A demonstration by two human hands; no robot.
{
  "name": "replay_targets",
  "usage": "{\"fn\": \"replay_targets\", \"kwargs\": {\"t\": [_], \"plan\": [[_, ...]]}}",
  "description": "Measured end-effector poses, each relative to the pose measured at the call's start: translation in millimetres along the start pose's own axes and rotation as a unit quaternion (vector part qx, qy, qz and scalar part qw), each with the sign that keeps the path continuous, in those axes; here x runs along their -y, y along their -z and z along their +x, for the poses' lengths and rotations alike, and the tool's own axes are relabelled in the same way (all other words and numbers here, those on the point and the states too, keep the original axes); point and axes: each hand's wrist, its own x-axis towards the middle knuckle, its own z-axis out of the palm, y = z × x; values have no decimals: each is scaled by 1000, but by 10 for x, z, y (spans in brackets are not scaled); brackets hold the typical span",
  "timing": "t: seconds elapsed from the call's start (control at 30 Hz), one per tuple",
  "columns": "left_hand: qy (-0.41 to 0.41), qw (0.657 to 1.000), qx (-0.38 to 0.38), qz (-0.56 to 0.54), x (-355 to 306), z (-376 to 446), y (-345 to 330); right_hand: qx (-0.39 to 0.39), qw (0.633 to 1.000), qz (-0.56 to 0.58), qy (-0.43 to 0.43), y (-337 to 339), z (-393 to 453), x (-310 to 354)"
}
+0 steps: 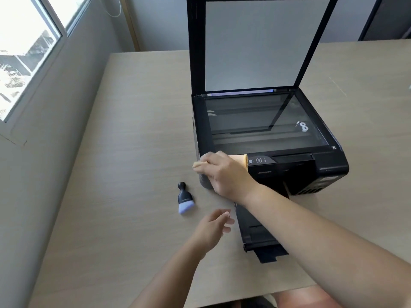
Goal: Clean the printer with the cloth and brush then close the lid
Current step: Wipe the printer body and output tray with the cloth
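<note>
A black printer [329, 167] stands on the table with its lid [262, 43] raised upright, the scanner glass [262, 123] bare below it. My right hand [224, 174] presses an orange cloth [241, 160] on the printer's front left corner, by the control panel. Most of the cloth is hidden under the hand. A small black brush [185, 197] with pale bristles lies on the table left of the printer. My left hand [213, 227] hovers empty over the table, fingers apart, just right of the brush.
The printer's paper tray [255, 236] juts out toward me along the light wooden table [133, 130]. A wall with a window [29, 50] runs along the table's left side. A dark cabinet [387, 18] stands at the back right.
</note>
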Motion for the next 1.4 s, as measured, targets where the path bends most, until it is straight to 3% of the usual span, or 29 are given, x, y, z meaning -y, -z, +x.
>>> {"fn": "replay_targets", "kwargs": {"t": [0.07,0.13,0.27,0.33,0.4,0.47,0.53,0.63,0.77,0.8,0.83,1.0,1.17,1.23,1.37,1.4], "plan": [[-8,1000,-10,-7,-34,4,51,0,1000,3,23,95,-200,-94],[-13,1000,-17,-13,-47,16,109,-53,999,-3,-1,227,-421,-283],[-48,997,-43,-32,-109,13,129,-192,966,-81,-152,256,-609,-389],[-118,981,-133,-74,-202,-33,106,-219,960,-62,-163,47,-529,-231],[-192,946,-242,-96,-335,-91,135,-190,974,-6,-122,-142,-472,-50],[-248,918,-304,-54,-480,-125,200,-161,979,39,-120,-191,-545,-2],[-316,893,-319,38,-614,-112,283,-184,964,59,-182,-130,-727,-119],[-409,827,-333,197,-783,2,387,-285,886,77,-356,19,-1005,-410],[-469,757,-327,315,-1068,229,372,-449,691,221,-522,132,-969,-614],[-483,739,-325,338,-1149,298,360,-468,655,239,-543,100,-910,-588],[-490,725,-323,359,-1231,359,350,-469,642,246,-555,40,-839,-524],[-494,688,-293,444,-1550,625,254,-384,705,338,-491,-306,-604,-49],[-494,677,-278,470,-1550,675,157,-461,682,321,-469,31,-754,-242],[-499,673,-273,472,-1501,683,136,-500,617,313,-521,128,-854,-480],[-520,656,-295,460,-1474,680,123,-555,388,444,-587,69,-834,-716],[-529,647,-300,459,-1469,671,128,-553,356,471,-588,41,-817,-702]]}}
